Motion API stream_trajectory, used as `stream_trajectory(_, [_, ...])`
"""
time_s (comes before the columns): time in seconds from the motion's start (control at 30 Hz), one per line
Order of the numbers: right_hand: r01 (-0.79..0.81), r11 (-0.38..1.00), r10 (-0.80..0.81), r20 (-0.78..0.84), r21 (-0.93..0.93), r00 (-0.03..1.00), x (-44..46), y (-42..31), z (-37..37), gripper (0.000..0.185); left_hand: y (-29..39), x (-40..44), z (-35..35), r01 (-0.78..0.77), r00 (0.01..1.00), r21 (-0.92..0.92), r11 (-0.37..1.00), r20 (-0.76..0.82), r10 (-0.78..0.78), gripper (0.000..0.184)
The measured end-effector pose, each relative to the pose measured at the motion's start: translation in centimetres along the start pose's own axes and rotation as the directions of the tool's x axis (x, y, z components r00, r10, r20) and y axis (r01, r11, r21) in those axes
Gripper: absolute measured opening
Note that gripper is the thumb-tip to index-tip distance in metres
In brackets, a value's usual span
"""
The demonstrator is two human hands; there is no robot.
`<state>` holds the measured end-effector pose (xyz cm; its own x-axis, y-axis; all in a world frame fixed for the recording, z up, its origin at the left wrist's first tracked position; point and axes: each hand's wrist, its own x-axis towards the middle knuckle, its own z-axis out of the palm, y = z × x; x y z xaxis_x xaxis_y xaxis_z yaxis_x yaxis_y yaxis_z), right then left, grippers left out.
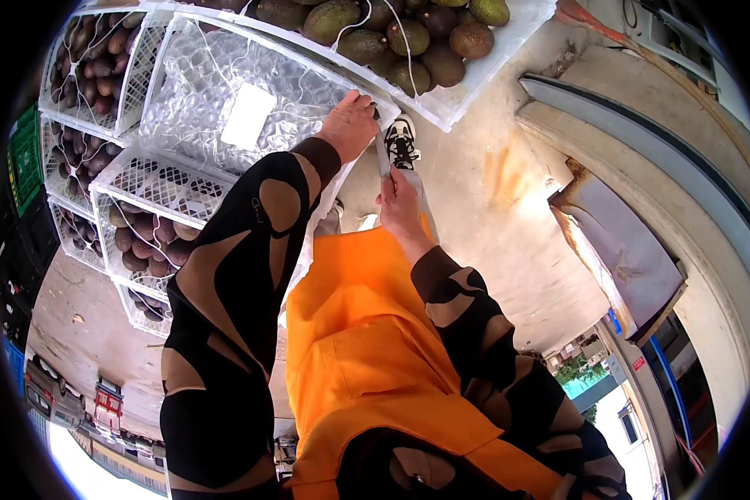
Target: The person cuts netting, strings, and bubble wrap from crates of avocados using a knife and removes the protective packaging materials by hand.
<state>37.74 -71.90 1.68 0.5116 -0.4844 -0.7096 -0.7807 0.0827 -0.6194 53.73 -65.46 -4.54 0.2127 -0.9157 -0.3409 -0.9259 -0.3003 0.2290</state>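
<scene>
By the white plastic crate, the right hand grips a thin pale strip pointing to the left hand, whose hold I can't tell.

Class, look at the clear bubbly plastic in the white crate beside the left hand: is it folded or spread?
Spread: the plastic reaches across most of the crate, and a white card lies on it.

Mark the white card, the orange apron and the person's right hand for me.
White card (248, 117): head view, middle of its flat face.
Orange apron (360, 354): head view, on its front panel.
Right hand (401, 205): head view, back of the hand.
</scene>
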Motion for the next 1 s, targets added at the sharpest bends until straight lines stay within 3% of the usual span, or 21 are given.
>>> stream_trajectory(0.1, [-0.245, 0.969, 0.238, 0.126, 0.044, 0.963, 1.2, -0.9, -0.5, 0.019, -0.1, 0.0, -0.1, -0.011, 1.000, 0.024, 1.000, -0.011, 0.011, 0.009])
stream_trajectory(0.17, [-0.439, 0.895, 0.408, 0.254, 0.081, 0.877, -0.5, -3.4, -0.4, 0.020, -1.1, -0.2, -1.3, -0.054, 0.997, -0.088, 0.995, 0.057, 0.060, 0.010])
stream_trajectory(0.2, [-0.298, 0.954, 0.281, 0.226, 0.042, 0.932, -2.4, -1.0, 0.4, 0.019, -1.8, -0.3, -2.2, -0.070, 0.993, -0.146, 0.987, 0.087, 0.084, 0.012])
stream_trajectory(0.27, [-0.271, 0.958, 0.253, 0.167, 0.095, 0.953, -5.6, 1.2, 0.2, 0.022, -3.8, -1.3, -3.5, -0.090, 0.980, -0.245, 0.965, 0.151, 0.130, 0.018])
stream_trajectory(0.3, [-0.267, 0.954, 0.253, 0.115, 0.133, 0.961, -6.1, 1.2, -0.4, 0.024, -4.2, -2.0, -2.6, -0.146, 0.987, -0.237, 0.960, 0.035, 0.158, 0.017])
stream_trajectory(0.37, [-0.260, 0.943, 0.265, 0.008, 0.206, 0.964, -6.9, 1.2, -2.2, 0.032, -4.9, -2.8, -3.0, -0.079, 0.997, -0.204, 0.976, -0.020, 0.077, 0.016])
stream_trajectory(0.4, [-0.239, 0.958, 0.241, 0.006, 0.159, 0.970, -7.0, 1.3, -2.9, 0.034, -5.0, -3.0, -3.5, -0.049, 0.998, -0.192, 0.980, -0.055, 0.039, 0.016])
stream_trajectory(0.43, [-0.220, 0.970, 0.221, 0.005, 0.106, 0.975, -7.3, 1.6, -3.8, 0.037, -5.0, -3.5, -3.9, 0.095, 0.974, -0.095, 0.991, -0.199, -0.112, 0.023])
stream_trajectory(0.53, [-0.174, 0.984, 0.173, 0.028, 0.031, 0.984, -9.1, 2.4, -4.1, 0.038, -2.7, -6.2, -2.1, -0.199, 0.936, -0.254, 0.947, -0.337, 0.106, 0.032])
stream_trajectory(0.57, [-0.179, 0.983, 0.178, 0.026, 0.032, 0.984, -9.9, 2.8, -3.4, 0.038, -0.7, -7.1, -2.0, -0.238, 0.971, -0.289, 0.927, -0.104, 0.217, 0.035])
stream_trajectory(0.6, [-0.186, 0.982, 0.185, 0.023, 0.036, 0.982, -10.7, 3.3, -2.5, 0.037, 1.3, -8.0, -1.7, -0.267, 0.936, -0.336, 0.903, 0.133, 0.326, 0.039])
stream_trajectory(0.67, [-0.212, 0.976, 0.210, 0.040, 0.049, 0.977, -11.3, 4.3, -1.0, 0.036, 3.1, -9.7, 3.0, -0.063, 0.980, -0.238, 0.969, 0.167, 0.105, 0.045])
stream_trajectory(0.73, [-0.240, 0.968, 0.238, 0.042, 0.072, 0.970, -11.8, 3.8, 0.1, 0.035, 2.2, -10.0, 5.3, -0.003, 0.990, -0.131, 0.991, 0.141, 0.022, 0.050])
stream_trajectory(0.8, [-0.149, 0.989, 0.151, 0.101, -0.024, 0.983, -11.9, 2.9, 0.3, 0.037, 0.4, -10.5, 6.9, -0.078, 0.990, -0.029, 0.997, 0.114, 0.080, 0.053])
stream_trajectory(0.83, [-0.096, 0.993, 0.105, 0.139, -0.066, 0.985, -11.8, 2.6, 0.5, 0.038, -0.2, -9.6, 4.2, -0.154, 0.934, -0.002, 0.988, 0.327, 0.146, 0.041])
stream_trajectory(1.0, [-0.035, 0.984, 0.063, 0.157, -0.177, 0.986, -10.0, 4.3, 3.2, 0.035, -0.2, -9.4, 3.5, -0.129, 0.938, -0.201, 0.971, 0.292, 0.185, 0.015])
